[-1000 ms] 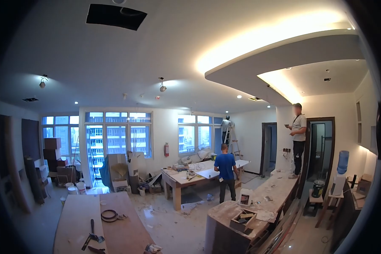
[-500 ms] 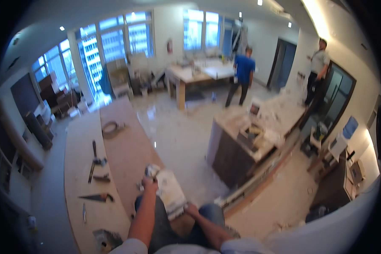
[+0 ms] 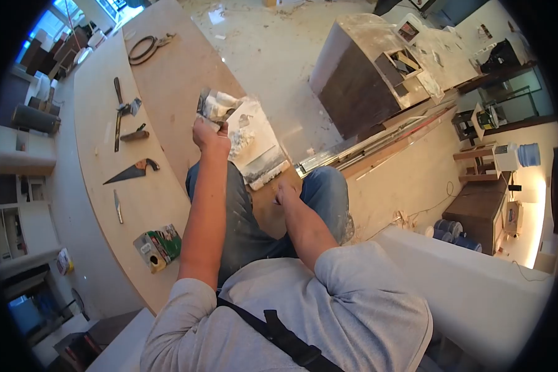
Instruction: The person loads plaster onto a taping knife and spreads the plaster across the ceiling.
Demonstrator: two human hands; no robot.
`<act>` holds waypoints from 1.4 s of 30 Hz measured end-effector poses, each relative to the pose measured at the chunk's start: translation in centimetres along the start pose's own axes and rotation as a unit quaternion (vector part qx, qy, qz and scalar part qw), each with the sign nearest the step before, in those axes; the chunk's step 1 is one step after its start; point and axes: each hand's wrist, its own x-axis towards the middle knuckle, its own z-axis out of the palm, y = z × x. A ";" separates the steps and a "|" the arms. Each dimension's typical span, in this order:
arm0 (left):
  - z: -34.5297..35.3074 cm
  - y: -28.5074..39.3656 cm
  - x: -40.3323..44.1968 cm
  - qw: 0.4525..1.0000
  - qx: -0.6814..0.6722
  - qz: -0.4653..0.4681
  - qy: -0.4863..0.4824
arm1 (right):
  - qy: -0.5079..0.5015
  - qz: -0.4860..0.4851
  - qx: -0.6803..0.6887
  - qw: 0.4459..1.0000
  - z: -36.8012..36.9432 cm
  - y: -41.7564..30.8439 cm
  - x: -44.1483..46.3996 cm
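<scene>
My left hand (image 3: 211, 137) is closed around what looks like a putty knife (image 3: 203, 103), loaded with white paste. It is beside the upper left edge of a paste-smeared white board (image 3: 268, 137), which rests on the plywood in front of my knees. A mound of white paste (image 3: 242, 142) lies on that board. My right hand (image 3: 284, 193) is between my knees, just below the board's near edge and apart from it. Its fingers are curled, and I cannot see whether anything is in them.
On the plywood sheet (image 3: 96, 111) at left lie a hammer (image 3: 118, 90), a handsaw (image 3: 132, 172), a small slim tool (image 3: 118, 206), a green box (image 3: 162, 243) and a coiled strap (image 3: 144, 51). A dark-sided cabinet (image 3: 353, 80) stands at right, near long metal strips (image 3: 366, 146).
My view has tilted down, so the two other people are out of sight. My right hand has drawn back from the board's near edge. The putty knife stays in my left hand.
</scene>
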 end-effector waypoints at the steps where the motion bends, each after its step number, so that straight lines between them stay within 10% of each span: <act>1: 0.2 0.1 -0.3 1.000 -0.008 -0.002 -0.007 | -0.006 -0.013 -0.010 1.000 0.4 0.5 0.4; 8: -0.1 2.3 -2.9 0.999 -0.033 0.003 -0.012 | -0.255 -0.157 -0.118 0.947 0.1 -2.7 7.9; 13: -2.9 14.5 -1.4 0.979 0.034 0.193 -0.050 | -0.158 -0.645 -0.366 0.652 -19.7 -23.5 -26.9; 16: -4.1 16.3 1.0 0.952 0.005 0.306 0.012 | -0.049 -0.792 -0.368 0.484 -34.8 -27.9 -51.4; 18: -4.7 14.7 2.6 0.889 0.217 0.396 0.070 | 0.022 -0.842 -0.346 0.413 -44.2 -27.3 -64.6; 23: 0.8 10.1 -2.6 0.982 -0.052 0.182 0.009 | 0.125 -0.878 -0.315 0.337 -56.3 -20.1 -80.9; 26: -0.8 5.6 2.9 0.968 0.103 0.230 0.002 | 0.120 -0.882 -0.337 0.307 -54.2 -20.5 -78.8; 34: 4.5 1.3 -0.4 0.995 -0.023 0.032 -0.086 | -0.036 -0.893 -0.376 0.246 -46.5 -31.7 -56.1; 42: 7.1 -1.7 -0.6 0.991 0.068 0.061 -0.096 | -0.154 -0.822 -0.379 0.397 -30.2 -29.3 -30.5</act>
